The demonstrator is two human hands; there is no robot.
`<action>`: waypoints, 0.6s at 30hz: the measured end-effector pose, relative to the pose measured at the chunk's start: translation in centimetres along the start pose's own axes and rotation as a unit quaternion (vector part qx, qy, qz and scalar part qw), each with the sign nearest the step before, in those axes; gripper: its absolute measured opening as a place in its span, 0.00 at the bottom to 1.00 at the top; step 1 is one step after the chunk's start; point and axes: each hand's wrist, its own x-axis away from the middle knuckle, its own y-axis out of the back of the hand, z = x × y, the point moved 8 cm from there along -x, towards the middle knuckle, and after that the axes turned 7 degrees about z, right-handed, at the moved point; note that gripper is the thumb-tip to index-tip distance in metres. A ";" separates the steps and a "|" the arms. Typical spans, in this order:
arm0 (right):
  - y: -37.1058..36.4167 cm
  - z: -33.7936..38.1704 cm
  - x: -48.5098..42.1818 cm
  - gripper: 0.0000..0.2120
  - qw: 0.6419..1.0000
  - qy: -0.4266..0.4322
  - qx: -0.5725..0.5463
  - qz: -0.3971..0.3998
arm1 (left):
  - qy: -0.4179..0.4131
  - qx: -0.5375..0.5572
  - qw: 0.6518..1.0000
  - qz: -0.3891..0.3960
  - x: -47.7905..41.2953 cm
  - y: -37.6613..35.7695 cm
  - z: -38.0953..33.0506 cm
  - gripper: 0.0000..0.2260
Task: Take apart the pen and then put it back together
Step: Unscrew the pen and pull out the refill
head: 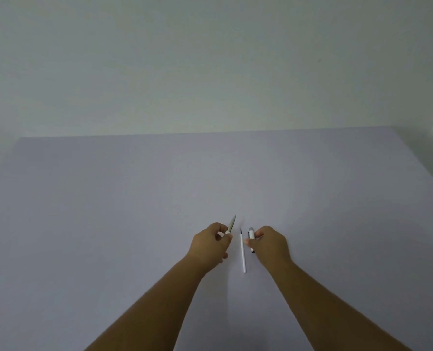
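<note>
From the head view I see the pen fully in pieces. My left hand (211,243) is closed around the tapered front section (231,224), whose pointed tip sticks up and away from me past the fingers. My right hand (269,245) is closed on the rear barrel (252,234), a white piece with a grey end and a clip; its lower end shows dark just below the fingers. The refill (242,250) lies flat on the pale surface (134,198) between the two hands, dark tip pointing away from me, held by neither.

I judge the take-apart half done and reassembly as the step in hand. To do it well I would free one grip, most likely by setting the front section down close by, pick up the refill near its middle and slide it blunt end first into the barrel. Then I would bring the front section over the tip, keeping both parts on one line before twisting, so the thread does not cross. The refill is thin and round, so it could roll if nudged.

It sits just beside my right thumb and near my left knuckles, touching neither that I can tell. I see no spring; too small to tell.
</note>
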 end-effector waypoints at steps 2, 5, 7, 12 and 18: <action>0.0 0.0 0.1 0.09 1.000 0.002 0.008 -0.001 | -0.019 -0.021 0.999 -0.014 -0.2 0.1 -0.2 0.08; 0.0 0.1 0.2 0.10 1.000 0.002 0.002 0.001 | -0.026 -0.032 0.999 -0.024 -0.1 0.1 -0.1 0.08; -0.1 0.0 0.2 0.10 1.000 -0.002 -0.003 0.003 | -0.023 -0.017 0.999 -0.021 0.0 0.0 0.2 0.09; -0.1 -0.2 0.2 0.11 1.000 -0.009 -0.017 0.005 | -0.025 -0.012 0.999 -0.024 0.1 -0.1 0.7 0.10; 1.1 1.0 1.0 0.13 0.999 0.023 -0.032 -0.017 | -0.055 -0.062 0.996 -0.033 0.4 0.3 0.2 0.10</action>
